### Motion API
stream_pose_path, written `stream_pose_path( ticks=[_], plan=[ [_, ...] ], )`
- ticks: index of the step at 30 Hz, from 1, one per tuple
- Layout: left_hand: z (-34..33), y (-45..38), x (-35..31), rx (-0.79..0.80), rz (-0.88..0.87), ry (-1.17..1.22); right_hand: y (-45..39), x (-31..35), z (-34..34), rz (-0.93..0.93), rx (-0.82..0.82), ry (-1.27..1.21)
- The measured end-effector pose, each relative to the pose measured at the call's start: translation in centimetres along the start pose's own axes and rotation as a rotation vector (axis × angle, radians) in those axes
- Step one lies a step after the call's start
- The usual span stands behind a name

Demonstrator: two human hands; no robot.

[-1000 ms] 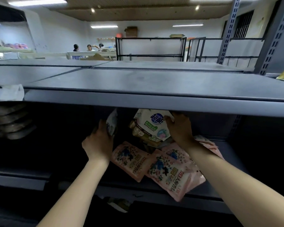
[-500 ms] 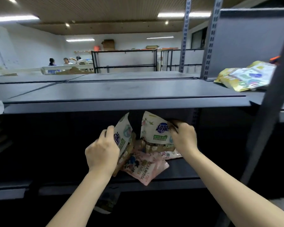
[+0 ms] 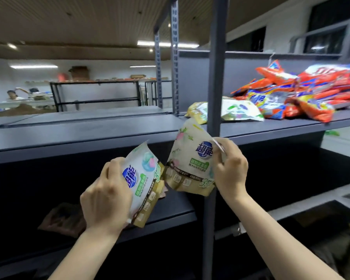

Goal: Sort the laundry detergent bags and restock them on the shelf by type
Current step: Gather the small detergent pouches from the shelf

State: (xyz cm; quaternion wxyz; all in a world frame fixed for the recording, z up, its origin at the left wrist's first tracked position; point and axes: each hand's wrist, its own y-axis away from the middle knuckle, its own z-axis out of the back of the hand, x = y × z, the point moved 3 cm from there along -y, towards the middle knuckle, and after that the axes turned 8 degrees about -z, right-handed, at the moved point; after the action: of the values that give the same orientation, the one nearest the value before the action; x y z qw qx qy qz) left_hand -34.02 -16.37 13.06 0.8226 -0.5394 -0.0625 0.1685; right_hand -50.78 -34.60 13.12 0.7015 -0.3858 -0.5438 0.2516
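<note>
My left hand (image 3: 107,197) grips a white-and-gold detergent bag (image 3: 144,178) with a blue logo, held in front of the dark lower shelf (image 3: 176,209). My right hand (image 3: 231,170) grips a second white-and-gold bag (image 3: 190,160) of the same kind, raised up to the edge of the grey upper shelf (image 3: 89,132). On the right bay of that upper shelf lie two more white-and-gold bags (image 3: 238,112) beside a heap of red-and-orange detergent bags (image 3: 303,93). A pink bag (image 3: 63,219) lies in shadow on the lower shelf, left of my left hand.
A grey upright post (image 3: 215,77) stands right behind the right-hand bag, splitting the two shelf bays. Further posts (image 3: 175,57) rise behind it. Black racks (image 3: 97,96) and seated people (image 3: 12,94) are far off at the back left.
Both hands have drawn the two white-and-gold bags out from under the shelf and lifted them. My view has swung right, bringing the red bag heap into sight; the pink bags are left behind.
</note>
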Motion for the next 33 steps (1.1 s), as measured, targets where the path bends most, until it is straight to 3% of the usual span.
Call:
stream_pose_path(
  ticks=[5,13,19,24,27,30,33],
  plan=[
    [-0.7,-3.0,-6.2,-0.034,-0.072,0.143,-4.7,-4.0,4.8,-0.05,-0.094,-0.022],
    [-7.1,-9.3,-17.3,-0.154,-0.099,0.226,-15.9,-12.7,8.0,-0.24,0.05,0.056],
    [-13.4,-13.7,-24.1,-0.219,-0.106,0.101,-27.1,-20.6,5.2,-0.414,0.289,-0.193],
    [-17.3,-17.1,-26.8,-0.21,0.045,-0.002,-34.8,-26.4,-1.7,-0.653,0.319,-0.339],
    [-19.4,-19.1,-27.7,-0.216,0.116,-0.019,-36.2,-29.0,-5.6,-0.806,0.444,-0.317],
    [-21.2,-21.1,-28.8,-0.281,0.194,-0.002,-36.1,-30.7,-7.0,-0.639,0.539,-0.094],
    [-24.0,-24.0,-28.6,-0.365,0.387,0.073,-35.2,-31.2,-6.2,-0.421,0.63,0.157]
  ],
)
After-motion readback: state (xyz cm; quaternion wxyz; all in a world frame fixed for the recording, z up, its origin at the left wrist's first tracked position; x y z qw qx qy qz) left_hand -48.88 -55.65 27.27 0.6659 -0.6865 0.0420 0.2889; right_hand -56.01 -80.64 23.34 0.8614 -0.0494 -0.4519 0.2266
